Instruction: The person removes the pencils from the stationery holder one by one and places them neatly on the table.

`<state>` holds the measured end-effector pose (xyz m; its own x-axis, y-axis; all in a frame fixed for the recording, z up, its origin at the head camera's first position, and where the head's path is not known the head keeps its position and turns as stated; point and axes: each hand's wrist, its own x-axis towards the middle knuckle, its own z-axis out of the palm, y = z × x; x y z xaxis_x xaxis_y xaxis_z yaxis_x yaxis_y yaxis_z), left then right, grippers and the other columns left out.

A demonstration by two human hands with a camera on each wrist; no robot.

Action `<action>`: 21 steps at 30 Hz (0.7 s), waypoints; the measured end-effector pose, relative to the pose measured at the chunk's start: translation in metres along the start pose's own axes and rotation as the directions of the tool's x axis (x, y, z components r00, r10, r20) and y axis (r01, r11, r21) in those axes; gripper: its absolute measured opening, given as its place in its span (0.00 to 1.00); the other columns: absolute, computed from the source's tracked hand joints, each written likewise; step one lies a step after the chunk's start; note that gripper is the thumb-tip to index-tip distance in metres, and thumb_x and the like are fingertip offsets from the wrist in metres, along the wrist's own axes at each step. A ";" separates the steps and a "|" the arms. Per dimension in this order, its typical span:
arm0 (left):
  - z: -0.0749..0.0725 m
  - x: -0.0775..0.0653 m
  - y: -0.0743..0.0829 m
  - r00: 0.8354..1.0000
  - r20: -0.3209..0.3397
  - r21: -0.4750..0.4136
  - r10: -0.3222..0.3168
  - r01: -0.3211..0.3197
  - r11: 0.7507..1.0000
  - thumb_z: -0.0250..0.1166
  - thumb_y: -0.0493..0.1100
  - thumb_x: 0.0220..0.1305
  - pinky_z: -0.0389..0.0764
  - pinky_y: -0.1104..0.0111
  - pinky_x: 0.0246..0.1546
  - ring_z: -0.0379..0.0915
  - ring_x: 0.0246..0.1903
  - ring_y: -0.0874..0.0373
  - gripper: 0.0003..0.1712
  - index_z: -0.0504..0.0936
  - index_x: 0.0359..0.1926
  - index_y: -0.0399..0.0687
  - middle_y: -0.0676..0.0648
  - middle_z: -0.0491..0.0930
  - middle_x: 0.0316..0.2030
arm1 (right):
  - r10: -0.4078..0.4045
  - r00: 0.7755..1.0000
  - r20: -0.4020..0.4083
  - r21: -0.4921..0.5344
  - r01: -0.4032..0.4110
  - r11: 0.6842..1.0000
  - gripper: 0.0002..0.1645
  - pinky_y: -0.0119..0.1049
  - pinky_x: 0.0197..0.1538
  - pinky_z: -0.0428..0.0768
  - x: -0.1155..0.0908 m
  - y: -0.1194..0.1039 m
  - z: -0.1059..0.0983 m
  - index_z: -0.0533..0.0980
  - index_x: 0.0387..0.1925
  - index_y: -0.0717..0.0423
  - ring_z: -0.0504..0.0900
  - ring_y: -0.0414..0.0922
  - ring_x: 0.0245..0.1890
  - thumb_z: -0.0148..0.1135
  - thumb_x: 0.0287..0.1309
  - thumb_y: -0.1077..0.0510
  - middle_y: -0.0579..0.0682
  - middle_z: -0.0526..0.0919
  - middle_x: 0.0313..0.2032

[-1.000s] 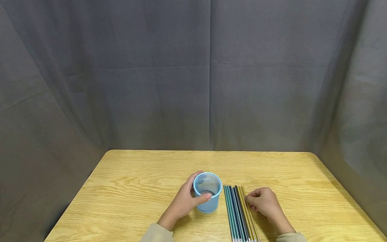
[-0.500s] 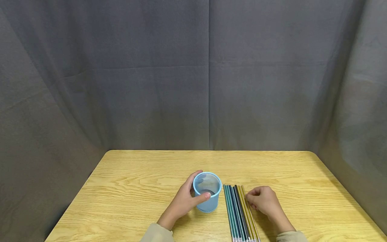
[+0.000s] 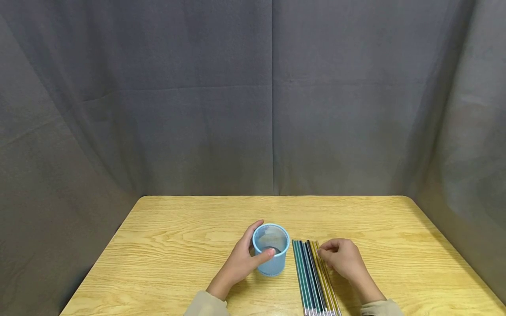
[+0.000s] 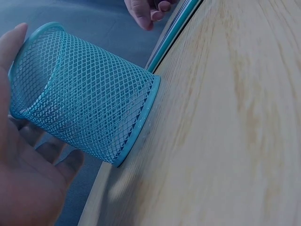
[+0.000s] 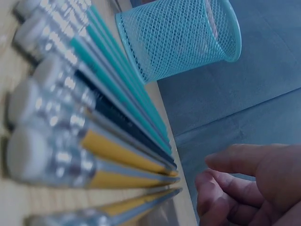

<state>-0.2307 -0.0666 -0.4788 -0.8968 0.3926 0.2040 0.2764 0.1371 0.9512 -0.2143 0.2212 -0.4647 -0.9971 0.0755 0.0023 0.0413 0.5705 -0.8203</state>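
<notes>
My left hand (image 3: 241, 262) holds a light-blue mesh pen cup (image 3: 272, 263), fingers round its far left side and thumb over the near rim. The cup stands upright on the table; nothing shows inside it. To its right lies a row of pencils (image 3: 306, 276), teal, dark and yellow, with white erasers (image 5: 28, 153) at the near ends. One yellow pencil (image 5: 146, 200) lies slightly apart in the right wrist view. My right hand (image 3: 343, 258) hovers by the yellow pencils' far ends. Its fingers (image 5: 235, 157) are loosely bent, with no pencil visible between them.
The wood-grained table (image 3: 189, 224) has rounded far corners. Grey cloth (image 3: 197, 109) hangs behind it and along both sides. Pencils lie close beside the cup's right side.
My right hand has shifted slightly up and leftward over the yellow pencils' far ends. The left hand, cup and pencils stay practically where they were.
</notes>
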 end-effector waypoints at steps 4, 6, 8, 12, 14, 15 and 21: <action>0.000 -0.001 0.000 1.000 -0.011 0.008 0.006 -0.006 1.000 0.68 0.54 0.64 0.60 0.51 0.66 0.63 0.66 0.52 0.44 0.55 0.75 0.64 0.49 0.69 0.64 | -0.061 0.998 -0.008 -0.001 0.061 0.998 0.04 0.35 0.28 0.76 -0.002 -0.004 0.000 0.84 0.34 0.60 0.78 0.44 0.25 0.67 0.58 0.62 0.49 0.81 0.25; -0.001 -0.001 0.000 1.000 -0.015 0.012 0.008 -0.008 1.000 0.68 0.54 0.64 0.58 0.52 0.67 0.61 0.67 0.54 0.44 0.55 0.75 0.64 0.50 0.69 0.65 | -0.094 0.995 -0.017 -0.005 0.094 0.996 0.05 0.35 0.30 0.77 -0.002 -0.005 0.001 0.85 0.35 0.59 0.78 0.43 0.27 0.66 0.60 0.62 0.47 0.82 0.27; -0.001 -0.002 0.000 1.000 -0.022 0.023 0.011 -0.010 1.000 0.68 0.53 0.65 0.57 0.53 0.68 0.60 0.68 0.54 0.44 0.55 0.75 0.64 0.51 0.67 0.66 | -0.121 0.992 -0.029 -0.001 0.121 0.993 0.05 0.36 0.33 0.77 -0.002 -0.008 0.002 0.85 0.35 0.58 0.77 0.42 0.29 0.66 0.61 0.61 0.47 0.83 0.29; -0.002 -0.005 0.004 0.999 -0.037 0.038 0.018 -0.016 0.999 0.68 0.49 0.66 0.57 0.51 0.68 0.60 0.68 0.53 0.43 0.55 0.75 0.59 0.50 0.64 0.69 | -0.160 0.987 -0.034 0.031 0.161 0.987 0.06 0.35 0.36 0.77 -0.001 -0.013 0.006 0.85 0.37 0.58 0.78 0.43 0.32 0.66 0.63 0.60 0.46 0.84 0.31; -0.003 -0.007 0.011 0.999 -0.039 0.038 0.026 -0.025 0.999 0.67 0.46 0.66 0.57 0.50 0.67 0.60 0.68 0.50 0.43 0.54 0.76 0.52 0.46 0.62 0.70 | -0.188 0.981 -0.048 0.033 0.190 0.981 0.06 0.35 0.37 0.77 -0.002 -0.016 0.008 0.85 0.38 0.57 0.79 0.42 0.32 0.66 0.63 0.59 0.46 0.85 0.31; -0.003 -0.009 0.015 0.999 -0.038 0.038 0.030 -0.029 0.999 0.67 0.45 0.67 0.57 0.49 0.67 0.59 0.68 0.49 0.43 0.54 0.76 0.50 0.44 0.61 0.71 | -0.205 0.977 -0.059 0.029 0.207 0.978 0.05 0.34 0.37 0.77 -0.003 -0.017 0.008 0.85 0.37 0.56 0.79 0.42 0.33 0.66 0.63 0.60 0.45 0.85 0.31; -0.005 -0.013 0.029 0.998 -0.032 0.042 0.047 -0.045 0.998 0.66 0.47 0.68 0.58 0.48 0.66 0.60 0.68 0.46 0.42 0.55 0.75 0.41 0.40 0.62 0.70 | -0.299 0.948 -0.107 0.040 0.305 0.952 0.04 0.34 0.36 0.79 -0.009 -0.026 0.010 0.85 0.38 0.53 0.80 0.41 0.33 0.65 0.65 0.59 0.48 0.85 0.32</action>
<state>-0.2126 -0.0724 -0.4531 -0.8936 0.3692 0.2554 0.3310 0.1573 0.9304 -0.2072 0.1978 -0.4490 -0.9510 -0.0116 0.3089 -0.2672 0.5334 -0.8025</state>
